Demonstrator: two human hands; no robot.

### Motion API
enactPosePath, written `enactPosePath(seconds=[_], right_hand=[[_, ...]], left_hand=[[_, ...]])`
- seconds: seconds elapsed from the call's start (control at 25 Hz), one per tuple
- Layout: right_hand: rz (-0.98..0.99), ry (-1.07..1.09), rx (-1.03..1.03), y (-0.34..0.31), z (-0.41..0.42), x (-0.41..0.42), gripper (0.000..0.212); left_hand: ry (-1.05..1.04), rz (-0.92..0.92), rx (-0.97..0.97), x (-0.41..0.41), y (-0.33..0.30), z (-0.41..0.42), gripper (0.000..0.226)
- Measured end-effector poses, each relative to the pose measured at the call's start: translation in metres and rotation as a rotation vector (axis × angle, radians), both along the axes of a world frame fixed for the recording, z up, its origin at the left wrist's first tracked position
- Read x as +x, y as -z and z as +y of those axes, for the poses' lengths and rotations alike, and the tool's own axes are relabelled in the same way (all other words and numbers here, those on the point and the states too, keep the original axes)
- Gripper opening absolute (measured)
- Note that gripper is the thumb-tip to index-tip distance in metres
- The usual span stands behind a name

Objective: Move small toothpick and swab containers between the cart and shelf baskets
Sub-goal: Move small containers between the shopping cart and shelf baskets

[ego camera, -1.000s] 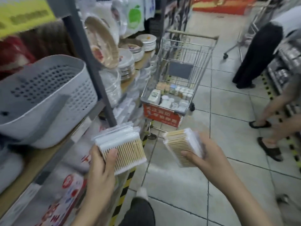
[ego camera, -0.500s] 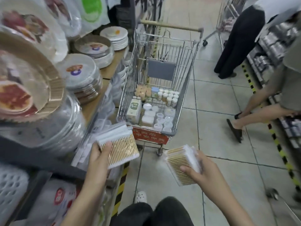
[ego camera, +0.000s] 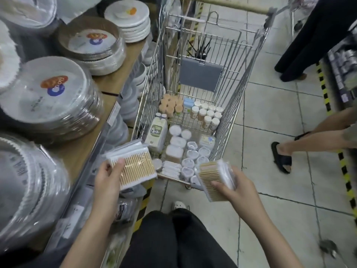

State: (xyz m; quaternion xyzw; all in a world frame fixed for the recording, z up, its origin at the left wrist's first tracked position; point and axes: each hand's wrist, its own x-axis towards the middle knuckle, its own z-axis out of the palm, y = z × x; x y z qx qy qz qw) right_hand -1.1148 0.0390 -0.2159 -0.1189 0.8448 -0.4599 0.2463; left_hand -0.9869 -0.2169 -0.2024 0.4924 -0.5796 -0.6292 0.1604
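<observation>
My left hand (ego camera: 108, 180) grips a clear pack of wooden-stemmed cotton swabs (ego camera: 135, 167), held just left of the cart's near end. My right hand (ego camera: 237, 187) grips a second swab pack (ego camera: 211, 182) at the cart's near right corner. The wire shopping cart (ego camera: 243, 78) stands ahead on the tiled floor. Its bottom holds several small containers: tan-lidded jars (ego camera: 171, 105), white-capped toothpick bottles (ego camera: 209, 115), round clear swab tubs (ego camera: 191, 155) and a tall white box (ego camera: 156, 134).
A wooden shelf (ego camera: 87, 144) on the left carries wrapped stacks of paper plates (ego camera: 48, 97). Two other people stand on the right: dark trousers (ego camera: 309, 39) and a leg in a black sandal (ego camera: 282, 157). Yellow-black tape (ego camera: 345, 176) runs along the floor.
The view has advanced toward the cart and tilted down; the white basket has left the view. Both hands, still holding their swab packs, are now at the cart's near end.
</observation>
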Motion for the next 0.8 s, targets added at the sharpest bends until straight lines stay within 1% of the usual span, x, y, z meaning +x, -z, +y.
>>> enactPosePath(seconds=[0.2,0.28,0.36,0.44,0.52,0.72,0.8], right_hand=[[-0.033,-0.015,0.016,0.034,-0.046,-0.049,0.024],[-0.036,-0.042,0.084,0.056,-0.066,-0.060,0.027],[0.041,-0.153,0.232,0.091,-0.085,-0.066,0.039],[0.031,-0.278,0.316,0.125,-0.107,-0.066,0.052],[0.014,-0.415,0.363,0.158,-0.130,-0.063,0.057],[0.138,-0.710,0.610,0.224,-0.167,-0.058,0.046],[0.083,-0.769,0.640,0.242,-0.170,-0.055,0.048]], left_hand=[[0.043,-0.062,-0.061,-0.048,0.030,-0.028,0.022],[0.104,-0.087,-0.104,-0.063,0.045,-0.041,0.026],[0.167,-0.111,-0.167,-0.075,0.062,-0.050,0.030],[0.221,-0.104,-0.218,-0.085,0.078,-0.057,0.032],[0.271,-0.101,-0.237,-0.092,0.097,-0.063,0.033],[0.325,-0.173,-0.237,-0.102,0.140,-0.072,0.035],[0.332,-0.184,-0.233,-0.104,0.152,-0.075,0.034]])
